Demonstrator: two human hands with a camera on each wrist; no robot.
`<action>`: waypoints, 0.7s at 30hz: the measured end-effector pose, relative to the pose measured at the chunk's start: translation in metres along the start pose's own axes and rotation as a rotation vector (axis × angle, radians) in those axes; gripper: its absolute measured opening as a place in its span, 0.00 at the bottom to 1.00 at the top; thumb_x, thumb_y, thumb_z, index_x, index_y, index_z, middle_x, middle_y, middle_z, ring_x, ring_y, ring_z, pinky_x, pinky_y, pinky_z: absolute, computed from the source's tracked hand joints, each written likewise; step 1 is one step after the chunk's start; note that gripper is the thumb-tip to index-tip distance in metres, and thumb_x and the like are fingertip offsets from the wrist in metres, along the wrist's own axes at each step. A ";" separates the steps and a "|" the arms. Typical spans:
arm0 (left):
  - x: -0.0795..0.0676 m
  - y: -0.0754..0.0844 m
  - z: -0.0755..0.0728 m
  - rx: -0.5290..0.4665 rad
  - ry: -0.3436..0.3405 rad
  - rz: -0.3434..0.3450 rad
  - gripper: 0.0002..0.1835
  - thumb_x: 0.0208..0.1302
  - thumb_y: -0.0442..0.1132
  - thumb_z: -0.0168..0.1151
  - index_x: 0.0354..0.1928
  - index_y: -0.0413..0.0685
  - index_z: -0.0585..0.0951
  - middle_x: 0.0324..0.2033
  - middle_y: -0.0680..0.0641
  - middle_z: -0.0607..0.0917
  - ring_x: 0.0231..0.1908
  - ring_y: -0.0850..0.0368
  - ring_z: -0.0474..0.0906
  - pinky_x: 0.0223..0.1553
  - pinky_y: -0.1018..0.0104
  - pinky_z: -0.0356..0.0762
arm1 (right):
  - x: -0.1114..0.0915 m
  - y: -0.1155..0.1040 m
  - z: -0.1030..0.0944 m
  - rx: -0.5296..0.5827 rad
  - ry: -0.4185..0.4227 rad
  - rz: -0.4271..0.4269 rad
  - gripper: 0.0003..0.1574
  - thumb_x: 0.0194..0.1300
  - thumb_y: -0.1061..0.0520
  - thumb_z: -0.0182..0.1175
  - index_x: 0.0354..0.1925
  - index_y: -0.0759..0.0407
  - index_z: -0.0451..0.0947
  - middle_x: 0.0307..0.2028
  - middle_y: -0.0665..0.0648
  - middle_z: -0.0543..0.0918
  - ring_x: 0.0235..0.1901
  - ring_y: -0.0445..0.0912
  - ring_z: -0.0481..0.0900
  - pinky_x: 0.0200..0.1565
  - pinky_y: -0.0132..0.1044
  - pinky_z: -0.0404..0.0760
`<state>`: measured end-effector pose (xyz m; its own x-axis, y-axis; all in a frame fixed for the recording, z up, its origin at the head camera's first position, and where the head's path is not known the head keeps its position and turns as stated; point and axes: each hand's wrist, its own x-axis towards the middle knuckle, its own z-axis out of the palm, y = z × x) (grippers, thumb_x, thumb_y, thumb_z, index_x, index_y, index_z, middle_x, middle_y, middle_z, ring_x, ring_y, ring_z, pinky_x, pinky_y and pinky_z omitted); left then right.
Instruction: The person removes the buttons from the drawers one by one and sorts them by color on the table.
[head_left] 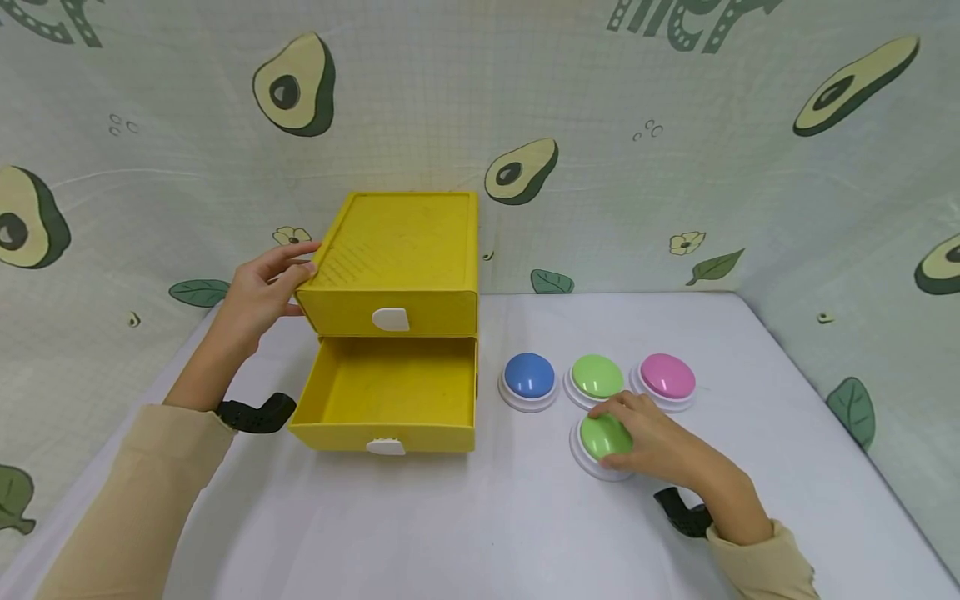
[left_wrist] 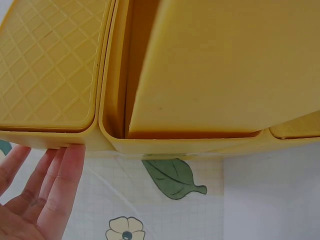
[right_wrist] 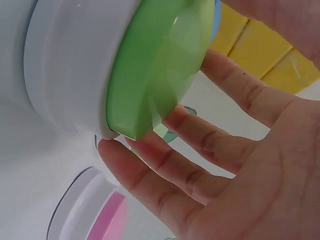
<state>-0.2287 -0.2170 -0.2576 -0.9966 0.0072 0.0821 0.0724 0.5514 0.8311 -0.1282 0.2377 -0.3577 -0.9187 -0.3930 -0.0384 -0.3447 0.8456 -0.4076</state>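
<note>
A yellow two-drawer box stands on the table, its lower drawer pulled out with a bare floor and its upper drawer closed. My left hand touches the left side of the box near its top, and in the left wrist view its fairly straight fingers meet the box's edge. My right hand grips the nearest green push button, thumb at the near side and fingers over the far side. In the right wrist view, fingertips lie along the button's green dome and white base.
Behind the gripped one, a blue push button, another green push button and a pink push button sit in a row right of the box. A printed avocado cloth hangs behind the white table.
</note>
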 end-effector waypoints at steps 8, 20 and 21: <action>-0.002 0.001 -0.001 -0.010 0.001 0.004 0.29 0.67 0.59 0.45 0.68 0.62 0.64 0.62 0.42 0.68 0.39 0.70 0.75 0.36 0.76 0.79 | 0.000 -0.002 0.000 -0.009 -0.018 0.037 0.31 0.47 0.51 0.71 0.50 0.53 0.75 0.51 0.60 0.73 0.50 0.55 0.68 0.49 0.50 0.74; -0.001 0.001 -0.001 -0.013 0.005 0.010 0.28 0.67 0.58 0.46 0.67 0.61 0.64 0.60 0.43 0.69 0.39 0.70 0.75 0.36 0.76 0.79 | -0.003 -0.010 -0.003 -0.027 0.070 0.013 0.38 0.54 0.43 0.66 0.60 0.55 0.70 0.52 0.61 0.73 0.52 0.55 0.71 0.52 0.56 0.74; -0.001 0.001 -0.001 -0.012 0.005 0.009 0.28 0.67 0.58 0.46 0.67 0.61 0.64 0.60 0.43 0.69 0.39 0.69 0.75 0.35 0.76 0.78 | -0.004 -0.012 -0.004 -0.032 0.086 0.005 0.37 0.55 0.43 0.65 0.60 0.55 0.70 0.52 0.60 0.73 0.52 0.55 0.71 0.52 0.56 0.74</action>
<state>-0.2274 -0.2171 -0.2565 -0.9956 0.0079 0.0929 0.0824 0.5413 0.8368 -0.1213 0.2304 -0.3492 -0.9333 -0.3570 0.0386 -0.3444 0.8594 -0.3779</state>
